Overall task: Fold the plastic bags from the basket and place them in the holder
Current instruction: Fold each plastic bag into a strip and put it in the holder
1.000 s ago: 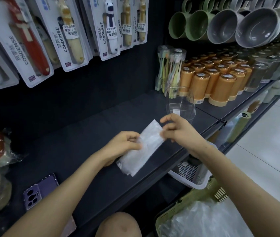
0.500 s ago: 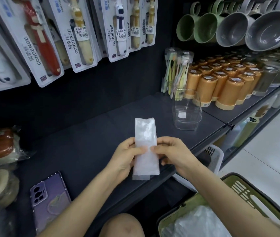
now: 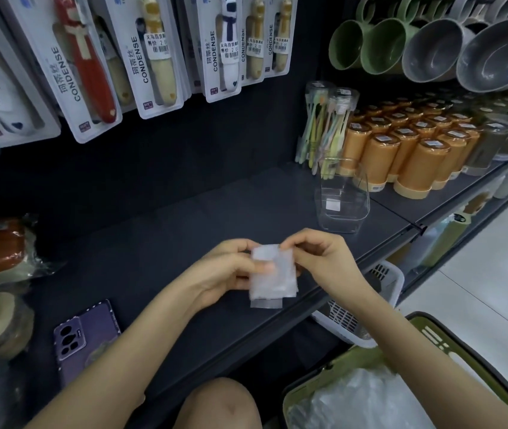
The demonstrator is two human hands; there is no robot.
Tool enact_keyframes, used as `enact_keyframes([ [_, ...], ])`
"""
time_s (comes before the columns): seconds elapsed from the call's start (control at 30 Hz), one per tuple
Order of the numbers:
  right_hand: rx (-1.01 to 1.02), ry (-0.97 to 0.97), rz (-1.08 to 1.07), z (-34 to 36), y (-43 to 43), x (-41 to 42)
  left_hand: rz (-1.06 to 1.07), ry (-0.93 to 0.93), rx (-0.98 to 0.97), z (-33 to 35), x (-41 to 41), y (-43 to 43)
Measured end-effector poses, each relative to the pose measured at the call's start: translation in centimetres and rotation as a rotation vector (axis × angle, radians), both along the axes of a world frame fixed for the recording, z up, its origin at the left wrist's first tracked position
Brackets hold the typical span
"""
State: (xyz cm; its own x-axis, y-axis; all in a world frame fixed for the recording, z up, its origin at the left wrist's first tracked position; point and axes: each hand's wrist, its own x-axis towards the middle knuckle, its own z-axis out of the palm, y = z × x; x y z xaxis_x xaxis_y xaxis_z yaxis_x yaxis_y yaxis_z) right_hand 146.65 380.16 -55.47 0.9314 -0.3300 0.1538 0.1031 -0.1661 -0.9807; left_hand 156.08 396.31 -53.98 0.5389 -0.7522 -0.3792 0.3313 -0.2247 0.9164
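Hands meet over a dark shelf [image 3: 169, 230] in a shop aisle, with a small, folded plastic bag [image 3: 273, 277] held between them just above the shelf's front edge. The left hand [image 3: 225, 270] grips the bag's left side, fingers curled behind it and thumb on its face. The right hand [image 3: 324, 261] pinches the bag's top right corner between thumb and forefinger, its other fingers curled. A clear holder [image 3: 342, 209] stands upright on the shelf beyond the right hand, apart from the bag. At lower right, a green basket [image 3: 426, 332] sits off the shelf with more crumpled bags [image 3: 367, 404] inside. A purple phone [image 3: 87, 339] lies face down on the shelf, left of the arms. Orange cups [image 3: 417, 162] stand in rows behind the holder, and a white basket [image 3: 392, 283] shows below the shelf edge.
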Motion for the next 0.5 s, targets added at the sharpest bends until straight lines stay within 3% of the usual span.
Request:
enact_keyframes([
  [0.2, 0.166, 0.145, 0.158, 1.9, -2.8, -0.8, 0.030, -0.432, 0.059, 0.1, 0.1, -1.6],
  [0.3, -0.190, 0.211, 0.000, 2.2, -2.7, -0.6, -0.016, -0.545, 0.064, 0.3, -0.2, -2.6],
  [0.37, -0.279, 0.150, -0.079, 2.2, -2.4, -0.4, -0.020, -0.525, 0.045, 0.2, -0.4, -3.0],
  [0.5, -0.196, 0.028, -0.232, 2.1, -2.9, -0.5, 0.044, -0.348, -0.042, -0.6, -1.2, -3.2],
])
